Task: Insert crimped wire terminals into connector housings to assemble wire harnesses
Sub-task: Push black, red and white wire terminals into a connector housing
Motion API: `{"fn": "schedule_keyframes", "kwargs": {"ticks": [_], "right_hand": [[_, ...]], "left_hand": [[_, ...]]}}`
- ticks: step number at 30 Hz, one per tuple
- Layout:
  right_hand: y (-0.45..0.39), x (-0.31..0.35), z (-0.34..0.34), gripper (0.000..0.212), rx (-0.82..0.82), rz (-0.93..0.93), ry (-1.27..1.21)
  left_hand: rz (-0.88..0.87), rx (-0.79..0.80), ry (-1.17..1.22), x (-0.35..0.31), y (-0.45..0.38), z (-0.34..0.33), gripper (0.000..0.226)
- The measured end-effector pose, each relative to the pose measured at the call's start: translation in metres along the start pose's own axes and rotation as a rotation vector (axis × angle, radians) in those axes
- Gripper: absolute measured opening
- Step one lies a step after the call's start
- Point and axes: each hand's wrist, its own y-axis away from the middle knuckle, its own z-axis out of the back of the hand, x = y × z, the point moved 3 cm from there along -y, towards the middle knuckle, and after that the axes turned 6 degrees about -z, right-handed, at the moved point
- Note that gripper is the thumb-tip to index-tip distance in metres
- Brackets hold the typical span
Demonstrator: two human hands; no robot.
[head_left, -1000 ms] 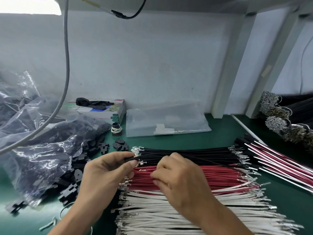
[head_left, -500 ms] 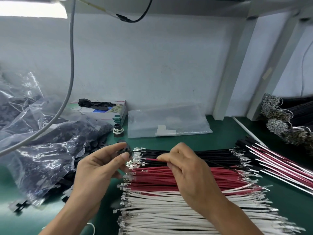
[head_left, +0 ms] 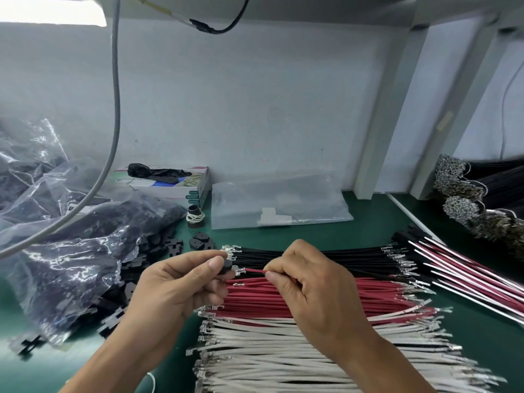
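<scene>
My left hand (head_left: pixel 181 285) pinches a small black connector housing (head_left: pixel 226 268) between thumb and forefinger. My right hand (head_left: pixel 309 290) pinches a red wire (head_left: pixel 254 270) near its end, and the wire's metal terminal (head_left: pixel 239 270) sits right at the housing. Below both hands lie rows of crimped wires on the green mat: black wires (head_left: pixel 334 256) at the back, red wires (head_left: pixel 283 300) in the middle, white wires (head_left: pixel 269 353) nearest me.
A clear bag of black housings (head_left: pixel 73 251) spills loose housings (head_left: pixel 170 245) at the left. An empty-looking clear bag (head_left: pixel 280 202) and a box (head_left: pixel 167 182) stand behind. Finished harnesses (head_left: pixel 465 268) and bundled wires (head_left: pixel 467 202) lie at the right. A grey cable (head_left: pixel 113 109) hangs at the left.
My right hand has lifted a single red wire from the pile and brought its terminal up to the housing held in my left hand, which has risen slightly.
</scene>
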Motion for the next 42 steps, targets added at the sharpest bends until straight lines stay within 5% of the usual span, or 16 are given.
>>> {"fn": "schedule_keyframes", "kwargs": {"ticks": [11, 18, 22, 29, 35, 42], "right_hand": [[0.000, 0.000, 0.004, 0.016, -0.002, -0.005, -0.016], [-0.001, 0.006, 0.007, 0.013, -0.033, 0.158, 0.177], [-0.001, 0.005, 0.009, 0.009, -0.041, 0.235, 0.241], [-0.001, 0.003, 0.009, 0.013, -0.034, 0.134, 0.105], [-0.001, 0.002, 0.004, 0.014, 0.113, -0.001, 0.053], [0.004, 0.006, -0.007, 0.017, 0.157, -0.069, -0.039]], "left_hand": [[0.023, 0.028, 0.001, 0.001, -0.001, 0.000, 0.073], [0.051, 0.043, 0.003, 0.000, 0.000, 0.000, 0.073], [0.092, 0.044, 0.009, 0.001, 0.001, -0.001, 0.048], [0.106, 0.047, 0.022, 0.001, 0.002, -0.003, 0.034], [0.070, 0.046, -0.107, 0.002, 0.000, 0.001, 0.061], [0.099, 0.028, -0.053, 0.011, 0.002, -0.004, 0.059]]}}
